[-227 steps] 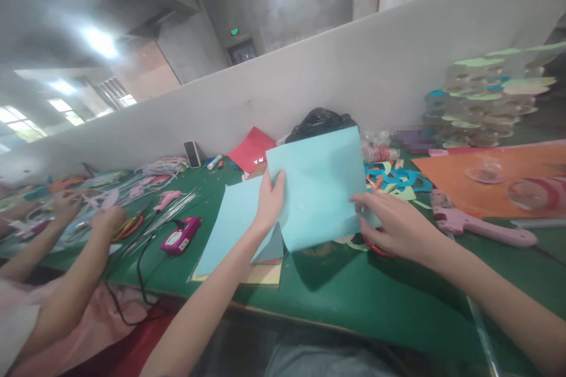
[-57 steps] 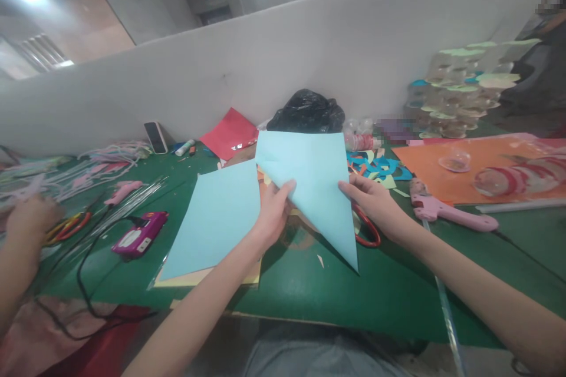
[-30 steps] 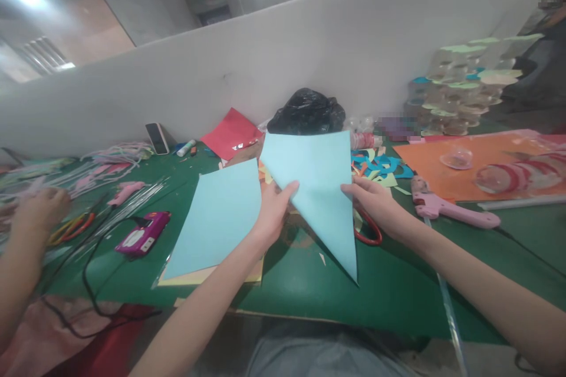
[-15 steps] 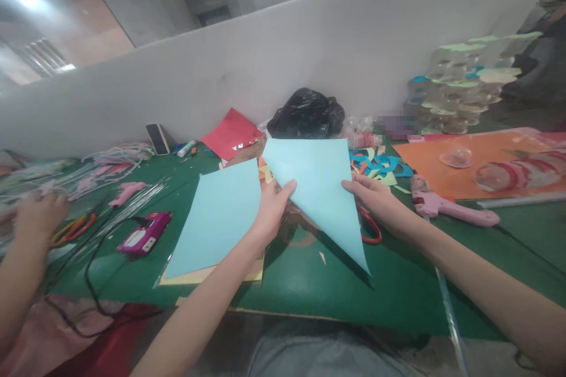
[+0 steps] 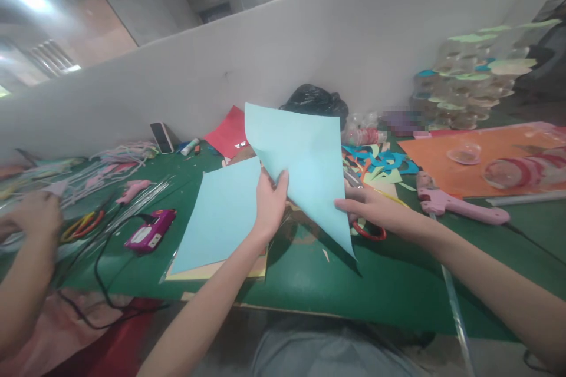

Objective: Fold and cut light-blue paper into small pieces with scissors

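Observation:
A light-blue sheet of paper (image 5: 305, 159) is held up above the table, its lower left edge slanting down to a point at the bottom right. My left hand (image 5: 272, 197) grips that slanted edge, thumb on the front face. At the right edge, my right hand (image 5: 362, 206) pinches the sheet with the thumb in front; its other fingers are partly hidden behind. Left of the held sheet, another light-blue sheet (image 5: 221, 218) lies on a stack with yellowish paper (image 5: 243, 271) showing beneath. Under my right hand are scissors (image 5: 374, 235) with red and yellow handles.
A pink glue gun (image 5: 462, 206) lies right, beside orange paper (image 5: 424, 159) and a striped bottle (image 5: 526, 171). Coloured scraps (image 5: 382, 162), a black plastic bag (image 5: 316, 100) and red paper (image 5: 225, 132) are behind. A purple power socket (image 5: 152, 232) and another person's hand (image 5: 38, 215) are at left.
The held sheet has risen and shifted a little left, its upper left corner lifting higher across the black bag and red paper. Both my hands still grip it. The view has shifted slightly.

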Motion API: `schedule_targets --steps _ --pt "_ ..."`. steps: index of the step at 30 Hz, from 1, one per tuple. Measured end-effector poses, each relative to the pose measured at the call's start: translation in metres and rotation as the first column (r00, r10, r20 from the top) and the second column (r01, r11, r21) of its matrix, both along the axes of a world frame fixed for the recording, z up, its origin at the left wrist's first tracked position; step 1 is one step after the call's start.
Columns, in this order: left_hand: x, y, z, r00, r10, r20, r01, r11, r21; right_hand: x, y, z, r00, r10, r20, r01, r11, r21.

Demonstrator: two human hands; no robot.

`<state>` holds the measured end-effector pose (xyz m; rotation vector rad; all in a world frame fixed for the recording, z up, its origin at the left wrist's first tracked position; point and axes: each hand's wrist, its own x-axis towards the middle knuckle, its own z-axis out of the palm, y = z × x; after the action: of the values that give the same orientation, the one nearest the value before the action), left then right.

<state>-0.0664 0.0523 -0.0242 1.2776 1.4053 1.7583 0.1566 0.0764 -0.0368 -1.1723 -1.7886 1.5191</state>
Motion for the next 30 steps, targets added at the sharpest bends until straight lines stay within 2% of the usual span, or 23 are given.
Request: schedule_targets --steps 2,4,7,10,15,17,19,25,30 --pt "0.001 0.001 -0.001 0.995 -0.045 0.085 0.048 0.998 -0.027 -0.003 -0.001 0.0 0.997 0.016 -0.079 -0.019 0.999 -0.033" --pt "0.003 0.002 -0.003 0.975 -0.129 0.183 0.144 0.987 -0.075 -0.006 -0.002 0.0 0.987 0.004 -0.158 -0.009 0.999 -0.034" --pt "0.008 0.001 -0.008 0.93 -0.257 0.263 0.305 0.939 -0.162 -0.01 -0.002 -0.001 0.971 -0.034 -0.235 0.025 0.999 -0.04" --pt "0.015 -0.002 -0.011 0.889 -0.366 0.274 0.433 0.867 -0.246 -0.011 0.0 -0.002 0.96 -0.063 -0.271 0.046 0.997 -0.069" --pt "0.02 -0.01 -0.014 0.77 -0.541 0.34 0.636 0.693 -0.339 -0.012 -0.001 0.001 0.953 -0.155 -0.259 0.143 0.988 -0.063" --pt "0.02 -0.01 -0.016 0.748 -0.563 0.351 0.663 0.663 -0.349 -0.012 -0.002 0.003 0.953 -0.168 -0.251 0.158 0.986 -0.058" --pt "0.02 -0.01 -0.018 0.762 -0.562 0.321 0.647 0.671 -0.363 -0.013 -0.002 0.003 0.954 -0.176 -0.243 0.166 0.984 -0.064" --pt "0.022 -0.012 -0.015 0.856 -0.497 0.143 0.509 0.764 -0.397 -0.013 0.004 -0.006 0.911 -0.271 -0.312 0.224 0.958 -0.18" --pt "0.024 -0.014 -0.012 0.861 -0.474 0.183 0.508 0.789 -0.346 -0.009 0.007 -0.007 0.862 -0.296 -0.41 0.209 0.947 -0.244"
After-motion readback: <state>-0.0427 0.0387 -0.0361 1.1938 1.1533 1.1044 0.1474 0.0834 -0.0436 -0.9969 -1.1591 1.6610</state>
